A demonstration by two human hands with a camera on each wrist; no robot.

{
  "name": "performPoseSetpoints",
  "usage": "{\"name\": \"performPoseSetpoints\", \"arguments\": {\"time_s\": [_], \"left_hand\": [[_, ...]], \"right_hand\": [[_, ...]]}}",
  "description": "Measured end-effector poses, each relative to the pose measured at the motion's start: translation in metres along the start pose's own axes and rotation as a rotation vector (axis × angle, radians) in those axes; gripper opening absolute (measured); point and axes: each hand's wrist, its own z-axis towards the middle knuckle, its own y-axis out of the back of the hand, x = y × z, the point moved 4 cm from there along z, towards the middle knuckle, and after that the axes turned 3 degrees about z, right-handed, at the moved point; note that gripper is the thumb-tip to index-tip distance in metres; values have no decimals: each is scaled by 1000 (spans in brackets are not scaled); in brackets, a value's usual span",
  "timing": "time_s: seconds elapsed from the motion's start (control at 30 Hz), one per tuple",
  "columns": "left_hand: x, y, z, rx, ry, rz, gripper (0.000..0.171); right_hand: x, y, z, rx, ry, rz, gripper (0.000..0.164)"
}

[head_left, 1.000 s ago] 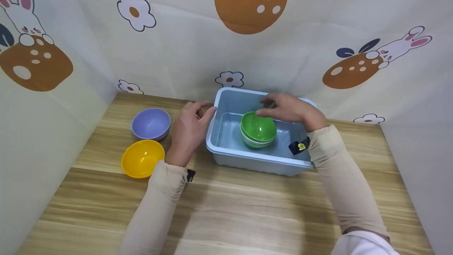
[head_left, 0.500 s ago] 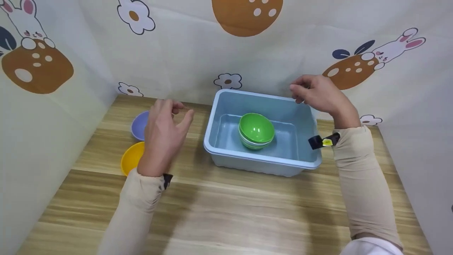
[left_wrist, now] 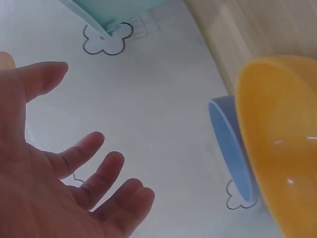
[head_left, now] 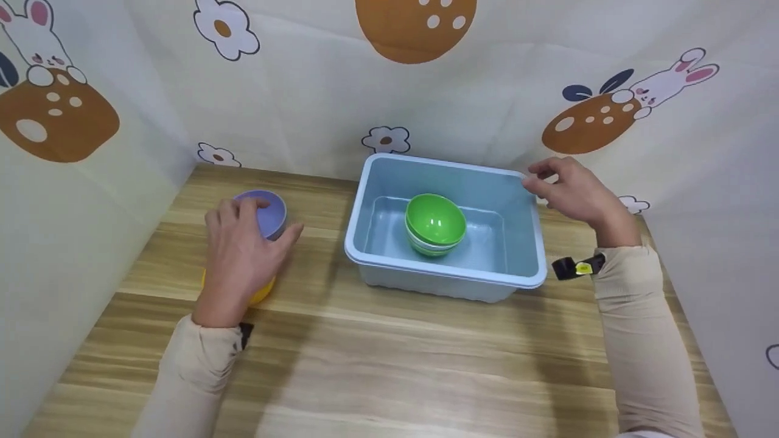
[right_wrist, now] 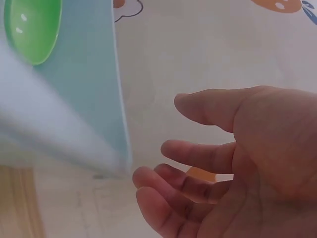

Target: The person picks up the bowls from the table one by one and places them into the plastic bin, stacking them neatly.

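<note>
My left hand (head_left: 240, 249) hangs over the two bowls on the left, thumb and fingers spread and holding nothing. It hides much of the purple bowl (head_left: 274, 214) and most of the yellow bowl (head_left: 261, 293) in the head view. In the left wrist view the yellow bowl (left_wrist: 282, 144) shows near the camera, with the purple bowl (left_wrist: 230, 146) behind it. Beside the right back corner of the light blue bin (head_left: 450, 293) is my right hand (head_left: 575, 190), empty, its fingers loosely bent. A stack of bowls stands inside the bin, a green bowl (head_left: 436, 218) on top.
A wooden tabletop (head_left: 389, 365) lies beneath everything. Behind and at both sides rises a pale cloth wall (head_left: 304, 91) printed with rabbits and flowers. The bin stands close to the back wall, right of the bowls.
My left hand has moved left from the bin's left rim to above the purple and yellow bowls. My right hand has left the stacked bowls and moved right, past the bin's back corner.
</note>
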Motion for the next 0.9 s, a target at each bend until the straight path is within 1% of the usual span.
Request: {"name": "performPoseSetpoints", "arguments": {"time_s": [0.17, 0.3, 0.4, 0.53, 0.7, 0.9], "left_hand": [[12, -6, -5, 18, 2, 8, 69], [20, -8, -9, 42, 30, 13, 76], [26, -10, -11, 65, 56, 22, 81], [33, -12, -13, 103, 81, 40, 86], [41, -16, -16, 148, 92, 50, 93], [52, -20, -21, 200, 118, 69, 99]], "right_hand": [[-19, -15, 0, -4, -37, 31, 65], [-30, -29, 1, -8, -32, 94, 66], [-38, -38, 1, -21, -50, 146, 66], [-45, -44, 0, -66, -63, 217, 66], [-50, -51, -1, -103, -71, 311, 67], [-55, -56, 2, -127, -83, 357, 64]]}}
